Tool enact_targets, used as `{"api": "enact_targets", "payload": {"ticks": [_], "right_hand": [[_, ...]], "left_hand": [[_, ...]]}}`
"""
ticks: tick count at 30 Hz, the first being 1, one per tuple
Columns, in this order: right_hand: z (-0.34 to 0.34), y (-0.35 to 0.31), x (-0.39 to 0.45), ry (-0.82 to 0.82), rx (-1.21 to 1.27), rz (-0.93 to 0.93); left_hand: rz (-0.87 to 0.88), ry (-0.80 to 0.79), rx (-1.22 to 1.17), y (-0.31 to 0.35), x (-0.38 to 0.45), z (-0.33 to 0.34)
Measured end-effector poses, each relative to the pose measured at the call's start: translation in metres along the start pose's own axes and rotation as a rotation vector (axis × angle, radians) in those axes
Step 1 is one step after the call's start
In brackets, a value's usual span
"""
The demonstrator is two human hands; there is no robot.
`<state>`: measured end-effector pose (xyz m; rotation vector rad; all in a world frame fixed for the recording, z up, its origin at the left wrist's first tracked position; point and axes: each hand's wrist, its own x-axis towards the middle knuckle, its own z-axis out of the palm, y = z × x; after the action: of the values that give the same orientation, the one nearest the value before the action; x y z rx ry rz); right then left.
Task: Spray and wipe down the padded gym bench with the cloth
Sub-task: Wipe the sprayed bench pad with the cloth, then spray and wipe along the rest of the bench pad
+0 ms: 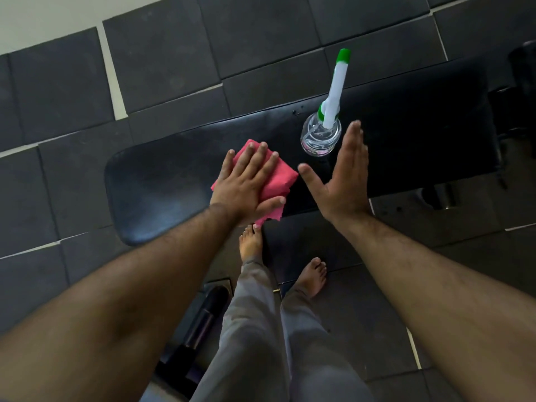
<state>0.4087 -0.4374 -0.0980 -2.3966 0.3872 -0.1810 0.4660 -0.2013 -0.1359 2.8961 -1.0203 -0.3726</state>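
A black padded gym bench [162,187] runs across the middle of the head view. A folded pink cloth [280,177] lies on its near edge, and my left hand [246,184] presses flat on top of it with fingers spread. A clear spray bottle [320,134] with a white and green trigger head stands upright on the pad to the right of the cloth. My right hand [342,181] hovers open just right of the bottle, fingers straight, thumb out, holding nothing.
Dark rubber floor tiles [162,53] surround the bench. My bare feet [310,274] and grey trousers stand at the bench's near side. A dark piece of gym equipment [203,320] lies on the floor by my left leg. More black equipment [522,91] sits at the bench's right end.
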Motion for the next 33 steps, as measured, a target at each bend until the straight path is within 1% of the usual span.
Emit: {"api": "enact_targets", "payload": {"ticks": [3, 6, 8, 10, 12, 14, 16, 18, 20, 23, 25, 27, 30, 33], "right_hand": [[-0.001, -0.022, 0.037, 0.13, 0.025, -0.009], [-0.004, -0.039, 0.069, 0.227, 0.167, -0.069], [-0.006, -0.048, 0.08, 0.294, 0.246, -0.076], [-0.013, -0.053, 0.083, 0.34, 0.283, -0.083], [-0.025, -0.051, 0.08, 0.364, 0.268, -0.15], [-0.041, -0.039, 0.07, 0.328, 0.27, -0.202], [-0.057, -0.024, 0.049, 0.268, 0.277, -0.17], [-0.065, -0.01, 0.019, 0.175, 0.247, -0.115], [-0.068, 0.004, -0.01, 0.049, 0.174, -0.048], [-0.064, 0.022, -0.043, -0.097, 0.09, 0.165], [-0.058, 0.033, -0.055, -0.134, 0.058, 0.314], [-0.056, 0.044, -0.062, -0.159, 0.004, 0.404], [-0.056, 0.058, -0.064, -0.178, -0.06, 0.475], [-0.058, 0.067, -0.06, -0.161, -0.071, 0.523]], "left_hand": [[-0.13, 0.026, -0.121, 0.014, 0.016, -0.006], [-0.246, 0.05, -0.198, 0.03, 0.032, -0.013], [-0.278, 0.025, -0.217, 0.038, 0.042, -0.013], [-0.286, 0.0, -0.175, 0.041, 0.046, -0.01], [-0.286, 0.006, -0.13, 0.041, 0.047, -0.007], [-0.282, 0.024, -0.106, 0.04, 0.047, -0.004], [-0.265, 0.03, -0.092, 0.039, 0.048, -0.003], [-0.228, 0.037, -0.077, 0.041, 0.049, -0.002], [-0.159, 0.063, -0.07, 0.048, 0.054, -0.003], [-0.037, 0.088, -0.091, 0.066, 0.063, -0.003], [0.026, 0.055, -0.067, 0.073, 0.065, 0.001], [0.051, 0.068, -0.038, 0.075, 0.066, 0.008], [0.053, 0.138, -0.03, 0.073, 0.065, 0.015], [0.059, 0.175, -0.016, 0.074, 0.067, 0.022]]}}
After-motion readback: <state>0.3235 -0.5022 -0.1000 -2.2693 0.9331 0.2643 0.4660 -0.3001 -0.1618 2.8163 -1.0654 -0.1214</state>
